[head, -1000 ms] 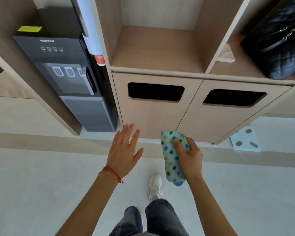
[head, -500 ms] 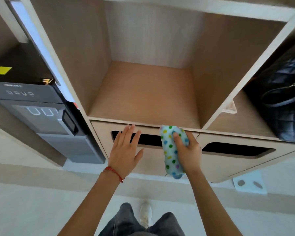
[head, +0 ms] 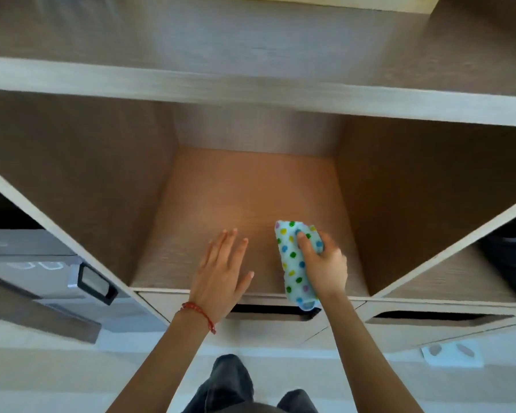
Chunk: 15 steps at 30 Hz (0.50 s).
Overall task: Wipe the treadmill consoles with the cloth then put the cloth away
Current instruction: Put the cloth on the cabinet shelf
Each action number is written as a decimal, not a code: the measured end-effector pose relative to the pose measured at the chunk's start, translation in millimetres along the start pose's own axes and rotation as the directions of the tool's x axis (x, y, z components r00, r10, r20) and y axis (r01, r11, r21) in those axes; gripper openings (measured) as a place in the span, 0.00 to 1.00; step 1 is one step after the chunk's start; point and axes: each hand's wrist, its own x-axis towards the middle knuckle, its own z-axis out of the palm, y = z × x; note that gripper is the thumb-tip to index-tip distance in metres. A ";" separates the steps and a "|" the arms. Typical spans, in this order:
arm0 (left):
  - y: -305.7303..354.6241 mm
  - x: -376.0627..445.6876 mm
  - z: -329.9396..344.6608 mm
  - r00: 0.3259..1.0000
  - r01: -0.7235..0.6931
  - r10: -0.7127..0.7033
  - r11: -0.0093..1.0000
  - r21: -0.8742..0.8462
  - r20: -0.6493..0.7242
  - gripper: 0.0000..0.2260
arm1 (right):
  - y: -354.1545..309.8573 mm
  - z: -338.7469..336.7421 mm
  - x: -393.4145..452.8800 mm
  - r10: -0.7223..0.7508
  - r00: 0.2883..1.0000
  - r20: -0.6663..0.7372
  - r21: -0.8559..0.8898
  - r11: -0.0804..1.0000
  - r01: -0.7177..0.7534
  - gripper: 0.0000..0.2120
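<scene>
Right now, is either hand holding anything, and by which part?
The right hand grips the folded polka-dot cloth around its upper half, over the open shelf compartment. The left hand is flat and holds nothing.

Both hands reach over the shelf compartment's front edge: left hand left, right hand holding the cloth beside it. Slotted doors sit below.

Soft, even daylight fills the scene, brightest on the near floor and on the shelf edge running across the far side. The cubby floor glows warm at its middle while its side walls sink into brown shadow. Motion blur softens everything (the dispenser at left most of all), and wide-angle distortion splays the uprights outward.
</scene>
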 end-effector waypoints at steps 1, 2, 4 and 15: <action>-3.9 5.4 1.0 1.000 0.001 -0.001 1.000 -0.002 0.001 0.26 | -2.6 3.6 6.5 0.006 1.000 0.009 -0.032 0.999 -0.006 0.22; -7.5 10.6 2.1 1.000 0.004 -0.004 1.000 -0.008 0.002 0.26 | -4.0 7.0 12.7 0.011 1.000 0.012 -0.063 0.998 -0.010 0.22; -13.3 18.9 5.1 1.000 0.009 -0.009 1.000 -0.028 -0.005 0.25 | -6.3 12.5 22.7 0.021 1.000 -0.002 -0.124 0.992 -0.021 0.21; -17.2 32.0 15.0 1.000 0.017 -0.017 1.000 0.003 0.001 0.26 | 7.9 30.3 34.4 -0.090 0.995 -0.041 -0.410 0.910 0.066 0.22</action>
